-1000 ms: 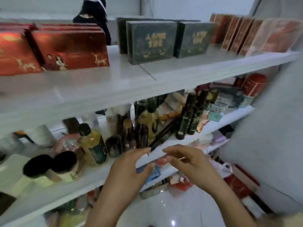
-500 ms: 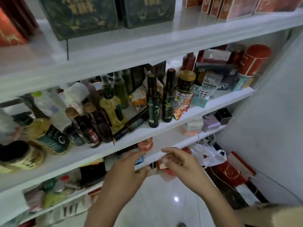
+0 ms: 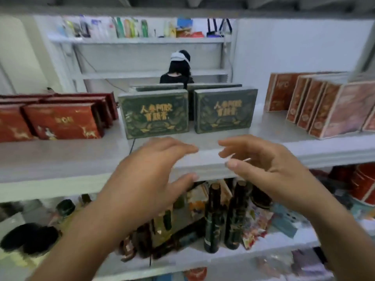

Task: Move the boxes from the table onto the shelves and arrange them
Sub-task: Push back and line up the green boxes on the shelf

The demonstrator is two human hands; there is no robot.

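Up from the bottle shelf (image 3: 280, 247) have come both hands: left hand (image 3: 154, 175) and right hand (image 3: 269, 171) hover with fingers loose, holding nothing, the green boxes (image 3: 154, 115) standing face-out just beyond them, probably awaiting straightening.

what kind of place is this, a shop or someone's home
Most likely a small shop or its stockroom: open white shelves hold rows of identical green boxes and red boxes, with dark bottles crowded on the level underneath.
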